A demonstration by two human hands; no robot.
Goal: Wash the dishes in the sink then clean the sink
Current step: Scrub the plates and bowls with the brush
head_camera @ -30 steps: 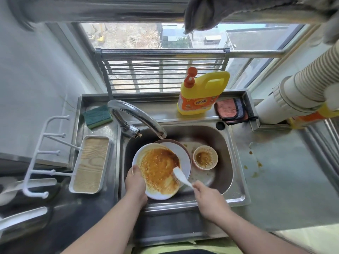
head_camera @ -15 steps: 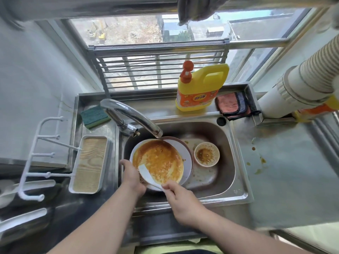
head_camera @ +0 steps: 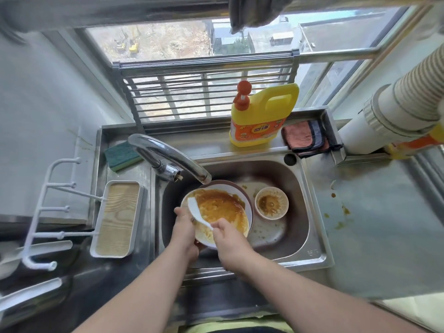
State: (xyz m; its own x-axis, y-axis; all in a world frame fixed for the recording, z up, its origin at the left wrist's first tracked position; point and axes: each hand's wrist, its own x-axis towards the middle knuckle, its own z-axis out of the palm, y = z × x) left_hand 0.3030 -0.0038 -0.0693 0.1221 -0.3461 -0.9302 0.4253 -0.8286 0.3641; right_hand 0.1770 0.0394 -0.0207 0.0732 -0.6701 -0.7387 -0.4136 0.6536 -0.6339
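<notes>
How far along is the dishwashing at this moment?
Nothing is clean. In hand: the left hand holds the sauce-covered plate while the right hand scrapes it with a white spoon. Left: the dirty bowl, then the spattered sink.

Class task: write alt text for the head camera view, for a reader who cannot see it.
Over a steel sink, the left hand holds a sauce-smeared white plate while the right hand scrapes it with a white spoon. A dirty small bowl sits beside it; yellow detergent bottle behind.

Brown plate [head_camera: 248, 203] mostly hidden under white plate [head_camera: 236, 192]; hanging cloth [head_camera: 252, 13] cut off at top edge; detergent bottle [head_camera: 260, 116] label too small to read.
</notes>
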